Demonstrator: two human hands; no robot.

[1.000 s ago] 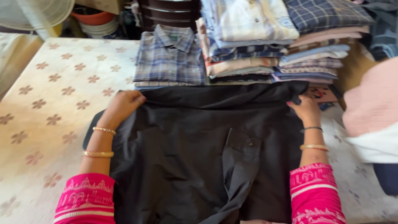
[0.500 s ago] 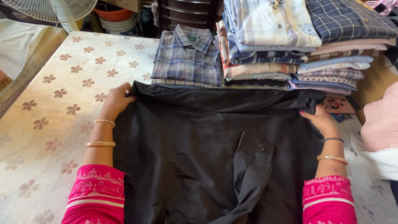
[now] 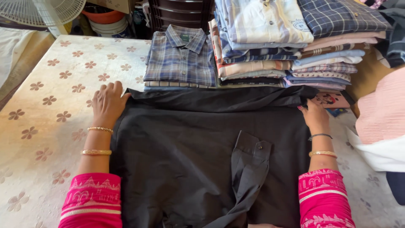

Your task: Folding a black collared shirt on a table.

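In the head view a black shirt (image 3: 202, 160) lies flat across the lower centre of the table (image 3: 46, 126), its long axis running from the bottom edge up toward the stacked shirts (image 3: 270, 46). The left hand (image 3: 107, 103) rests at the upper left corner with fingers spread flat, and the right hand (image 3: 314, 116) pinches the upper right corner. The cloth looks soft, light and floppy, best taken at corners or edges.

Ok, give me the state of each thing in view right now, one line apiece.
Black shirt: spread flat, far edge folded over, cuffed sleeve laid across the middle.
Left hand: flat at the shirt's far left corner.
Right hand: fingers on the far right corner.
Plaid shirt: folded, collar up, beyond the black one.
Shirt stacks: folded, piled high.
Fan: cannot tell if running.
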